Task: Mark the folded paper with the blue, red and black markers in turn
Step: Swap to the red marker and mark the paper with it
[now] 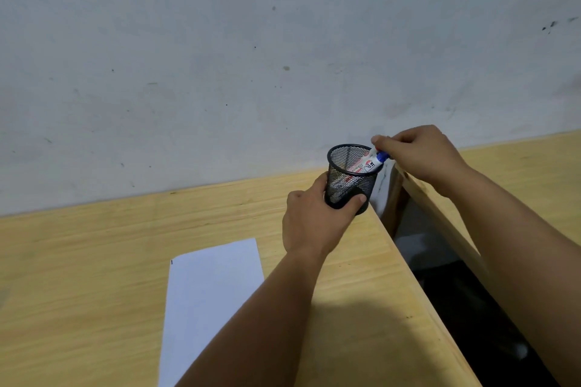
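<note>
Wall (220,56): pale grey plaster, scuffed and speckled with dark marks, filling the upper half of the view.

Desk (78,261): light wood-grain top running along the wall; its right edge drops into a dark gap, beyond which we see a second wooden surface (518,166) of the same colour.

Item 1, folded paper (207,302): white sheet lying flat on the desk, near the lower centre, partly covered at its lower right by our left forearm. We note a small dark mark at its upper left corner.

Item 2, mesh cup (349,179): black wire pen holder, round, tilted toward the camera, at the far right corner of the desk. Whether its base touches the desk we cannot tell.

Item 3, blue marker (375,160): white barrel with printed label and a blue end, leaning out over the cup's right rim, lower part inside the cup. More printed barrels with red show through the mesh; their number is unclear.

Left hand (314,220): wrapped around the lower part of the mesh cup, thumb across the front, fingers closed behind it.

Right hand (418,151): above and right of the cup, fingertips (379,142) pinched together on the upper end of the blue marker.
</note>
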